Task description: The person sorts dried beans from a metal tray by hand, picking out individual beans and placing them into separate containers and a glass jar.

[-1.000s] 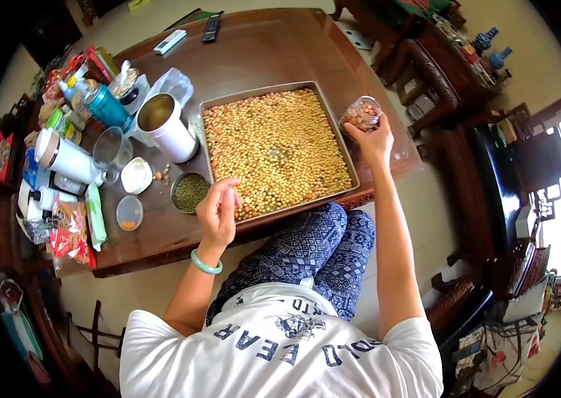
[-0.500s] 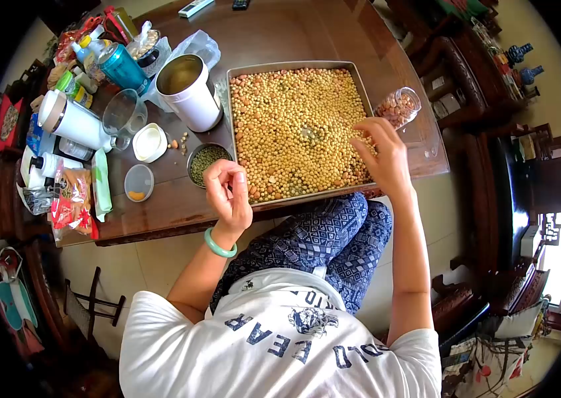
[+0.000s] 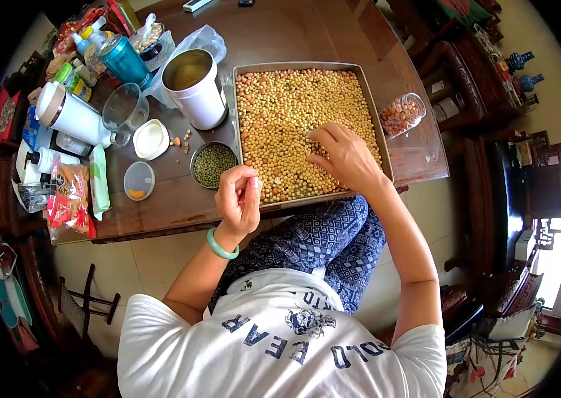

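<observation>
A square metal tray full of yellow beans mixed with some peanuts and green beans lies before me. My right hand hovers over the beans right of the tray's middle, thumb and fingers apart, nothing seen between them. At the tray's near left corner is my left hand, its fingers curled in; whatever they hold is hidden. Behind it stands a round bowl of green beans. A clear jar of peanuts stands right of the tray, with no hand on it.
A white canister, a clear plastic cup, a white lid and a small round dish stand left of the tray. Farther left are a white bottle, a teal can and snack bags. Chairs stand beyond the table.
My right hand has let go of the peanut jar and moved left over the tray. My left hand stays curled near the tray corner. The whole view has shifted.
</observation>
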`<state>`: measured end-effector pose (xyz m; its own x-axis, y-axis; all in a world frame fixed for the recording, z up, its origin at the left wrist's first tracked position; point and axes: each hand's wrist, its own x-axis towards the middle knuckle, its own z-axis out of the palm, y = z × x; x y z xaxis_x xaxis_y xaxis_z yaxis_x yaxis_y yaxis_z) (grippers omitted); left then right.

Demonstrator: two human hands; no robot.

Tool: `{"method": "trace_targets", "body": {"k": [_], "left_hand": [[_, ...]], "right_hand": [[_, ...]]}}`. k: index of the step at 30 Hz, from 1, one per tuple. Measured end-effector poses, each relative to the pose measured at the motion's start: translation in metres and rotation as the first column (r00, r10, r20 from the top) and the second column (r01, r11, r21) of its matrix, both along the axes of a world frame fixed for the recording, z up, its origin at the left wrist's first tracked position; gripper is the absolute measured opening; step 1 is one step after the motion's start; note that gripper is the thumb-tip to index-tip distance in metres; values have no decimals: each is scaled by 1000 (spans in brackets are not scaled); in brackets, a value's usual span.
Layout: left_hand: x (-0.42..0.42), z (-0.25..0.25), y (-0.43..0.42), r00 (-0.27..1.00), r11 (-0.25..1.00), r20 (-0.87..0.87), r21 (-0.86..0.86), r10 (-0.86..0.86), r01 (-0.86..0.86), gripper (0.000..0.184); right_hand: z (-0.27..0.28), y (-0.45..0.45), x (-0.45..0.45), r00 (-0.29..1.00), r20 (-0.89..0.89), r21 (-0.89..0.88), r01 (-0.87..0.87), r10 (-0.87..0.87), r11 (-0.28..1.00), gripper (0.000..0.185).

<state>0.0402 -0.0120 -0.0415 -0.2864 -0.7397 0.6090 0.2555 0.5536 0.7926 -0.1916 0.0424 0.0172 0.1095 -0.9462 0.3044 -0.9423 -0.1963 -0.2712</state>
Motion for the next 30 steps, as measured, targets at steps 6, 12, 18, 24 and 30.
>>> {"method": "trace_targets", "body": {"k": [6, 12, 18, 24, 30], "left_hand": [[0, 0, 0, 999, 999, -7, 15, -37, 37, 16], [-1, 1, 0, 999, 999, -8, 13, -37, 37, 15], [-3, 8, 1, 1000, 1000, 12, 5, -29, 29, 14], [-3, 4, -1, 999, 1000, 29, -17, -17, 18, 13], [-3, 6, 1, 996, 999, 76, 8, -39, 39, 12]], "right_hand": [[-4, -14, 6, 989, -134, 31, -57, 61, 998, 39], [-27, -30, 11, 940, -329, 64, -76, 93, 995, 16], [-34, -38, 11, 955, -294, 144, 17, 27, 989, 10], [-5, -35, 10, 993, 56, 156, 95, -105, 983, 14], [-9, -31, 16, -400, 863, 325, -26, -308, 945, 23]]}}
